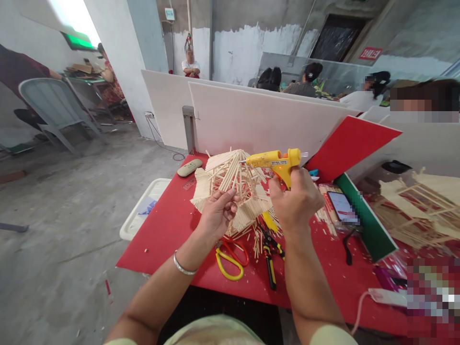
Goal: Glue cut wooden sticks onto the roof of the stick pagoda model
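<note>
Left hand (220, 211): reaches up from lower left, wears one silver bangle (184, 264), touches thumb to curled fingers at the slanting sticks' lower ends; cannot tell whether pinching one.
Right hand (300, 197): raised, apart from left, clamps around one yellow glue gun (266, 160), aims nozzle left near the peak.
Stick model (230, 177): counts one, sits just beyond left hand on red table (161, 237).
Near edge: one scissors (233, 271), one pliers (270, 268).
Rightward: one phone (341, 205).
Far left corner: one oval case (189, 167).

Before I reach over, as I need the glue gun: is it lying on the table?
No, the right hand grips the yellow glue gun, raised above the red table.
</note>
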Demonstrator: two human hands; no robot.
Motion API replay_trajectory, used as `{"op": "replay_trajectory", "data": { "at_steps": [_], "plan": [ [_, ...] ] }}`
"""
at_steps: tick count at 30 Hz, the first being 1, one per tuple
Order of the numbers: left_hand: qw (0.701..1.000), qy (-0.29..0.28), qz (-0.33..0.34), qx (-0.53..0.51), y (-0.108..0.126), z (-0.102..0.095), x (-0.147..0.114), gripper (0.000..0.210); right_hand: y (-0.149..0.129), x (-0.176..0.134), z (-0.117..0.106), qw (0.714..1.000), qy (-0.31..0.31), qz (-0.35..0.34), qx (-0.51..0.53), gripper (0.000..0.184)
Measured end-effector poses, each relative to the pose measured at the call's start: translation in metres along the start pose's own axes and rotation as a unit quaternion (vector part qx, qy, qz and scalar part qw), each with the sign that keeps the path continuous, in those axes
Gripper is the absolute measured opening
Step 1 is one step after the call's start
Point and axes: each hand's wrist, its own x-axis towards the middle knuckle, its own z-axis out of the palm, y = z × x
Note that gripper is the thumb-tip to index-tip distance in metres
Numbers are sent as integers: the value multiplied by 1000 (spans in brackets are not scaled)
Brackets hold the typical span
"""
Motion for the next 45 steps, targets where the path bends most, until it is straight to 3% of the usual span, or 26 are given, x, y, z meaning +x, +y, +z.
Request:
{"op": "replay_trajectory", "data": {
  "at_steps": [11,20,45],
  "plan": [
    [1000,8,-5,1,10,3,-4,28,2,-10,-10,1000,17,-8,-8,26],
    [1000,15,-6,-5,9,2,-2,26,1,-35,-13,999,-26,-31,28,24],
    [998,18,52,28,4,2,2,25,2,-35,-8,998,-40,-17,42,29]
  ]
}}
